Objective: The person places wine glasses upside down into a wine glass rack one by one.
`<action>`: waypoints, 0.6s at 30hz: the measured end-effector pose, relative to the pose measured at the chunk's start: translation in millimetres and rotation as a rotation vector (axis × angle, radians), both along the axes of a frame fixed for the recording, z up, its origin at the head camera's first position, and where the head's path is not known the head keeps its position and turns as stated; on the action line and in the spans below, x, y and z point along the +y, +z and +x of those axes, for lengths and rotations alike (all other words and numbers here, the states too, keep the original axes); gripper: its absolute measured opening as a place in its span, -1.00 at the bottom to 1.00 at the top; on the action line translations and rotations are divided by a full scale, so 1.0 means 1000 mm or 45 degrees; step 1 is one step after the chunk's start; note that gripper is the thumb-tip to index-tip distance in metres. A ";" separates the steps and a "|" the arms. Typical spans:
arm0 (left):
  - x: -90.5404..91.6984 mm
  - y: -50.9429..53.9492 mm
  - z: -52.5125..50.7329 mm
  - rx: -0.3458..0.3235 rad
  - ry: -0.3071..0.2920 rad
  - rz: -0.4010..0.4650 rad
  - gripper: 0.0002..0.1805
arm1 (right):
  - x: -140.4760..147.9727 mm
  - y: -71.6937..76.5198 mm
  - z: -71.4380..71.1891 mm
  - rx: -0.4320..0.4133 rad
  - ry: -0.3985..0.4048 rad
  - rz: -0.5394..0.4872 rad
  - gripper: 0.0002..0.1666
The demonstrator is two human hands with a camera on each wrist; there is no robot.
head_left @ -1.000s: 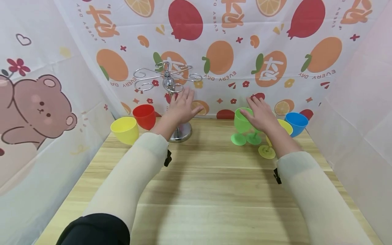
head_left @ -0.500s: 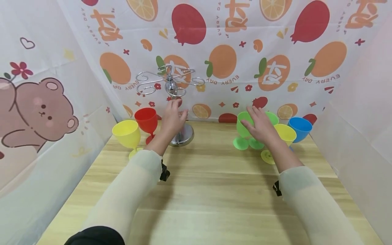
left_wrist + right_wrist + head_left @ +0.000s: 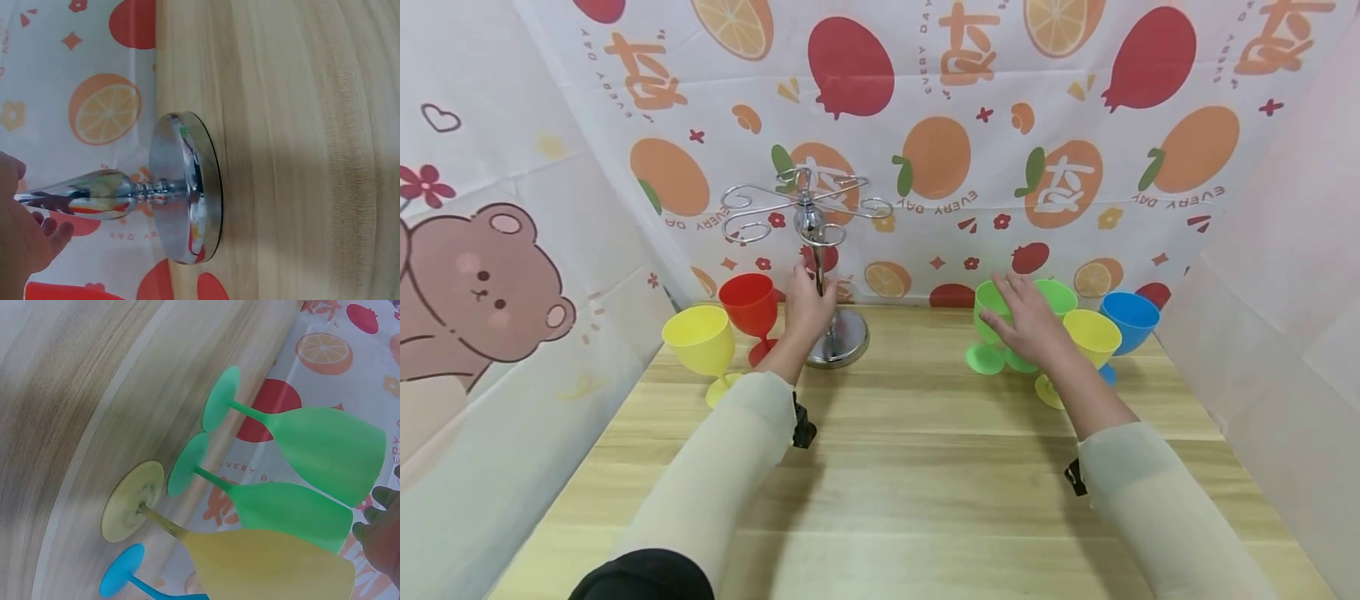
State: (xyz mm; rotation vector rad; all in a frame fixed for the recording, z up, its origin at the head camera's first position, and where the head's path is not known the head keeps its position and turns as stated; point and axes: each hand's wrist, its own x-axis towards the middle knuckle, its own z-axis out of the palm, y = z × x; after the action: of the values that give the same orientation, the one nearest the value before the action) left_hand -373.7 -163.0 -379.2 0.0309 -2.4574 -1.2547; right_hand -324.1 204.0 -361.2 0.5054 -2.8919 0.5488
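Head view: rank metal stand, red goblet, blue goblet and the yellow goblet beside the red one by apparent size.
1. Metal stand, largest.
2. Yellow goblet, perhaps only because it is nearer the camera.
Red goblet and blue goblet: too alike to rank.

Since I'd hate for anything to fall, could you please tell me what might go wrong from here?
The left grip holds the stand by its pole, close to the red cup; shifting it might knock that cup over. The right grip is beside the green cups, which stand close together, so a nudge could topple both.
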 end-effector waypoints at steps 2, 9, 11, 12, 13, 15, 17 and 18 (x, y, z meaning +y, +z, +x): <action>-0.001 -0.003 -0.004 -0.023 -0.022 0.000 -0.41 | 0.001 -0.001 0.001 0.006 0.000 0.001 -0.06; -0.008 -0.011 -0.006 -0.079 -0.032 -0.005 -0.60 | -0.001 -0.003 0.000 0.002 0.004 0.030 -0.03; -0.008 -0.012 -0.007 -0.093 -0.046 0.004 -0.59 | -0.001 -0.003 0.000 0.000 0.003 0.029 -0.03; -0.008 -0.013 -0.007 -0.104 -0.054 0.007 -0.60 | -0.001 -0.003 0.000 -0.002 0.001 0.028 -0.04; -0.007 -0.012 -0.007 -0.111 -0.062 0.009 -0.60 | -0.001 -0.003 0.000 -0.004 0.000 0.028 -0.05; -0.005 -0.012 -0.007 -0.138 -0.077 0.016 -0.60 | 0.000 -0.003 0.000 -0.011 -0.005 0.034 -0.05; -0.002 -0.012 -0.006 -0.146 -0.078 0.005 -0.59 | 0.001 -0.003 0.000 -0.015 -0.008 0.040 -0.05; 0.000 -0.012 -0.006 -0.147 -0.080 0.002 -0.59 | 0.001 -0.003 0.000 -0.017 -0.010 0.044 -0.05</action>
State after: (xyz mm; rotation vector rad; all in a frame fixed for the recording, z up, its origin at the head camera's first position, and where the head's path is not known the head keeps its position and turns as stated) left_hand -379.5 -163.1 -391.2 0.0279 -2.5740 -1.3159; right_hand -324.4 205.4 -364.5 0.4967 -2.9194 0.5033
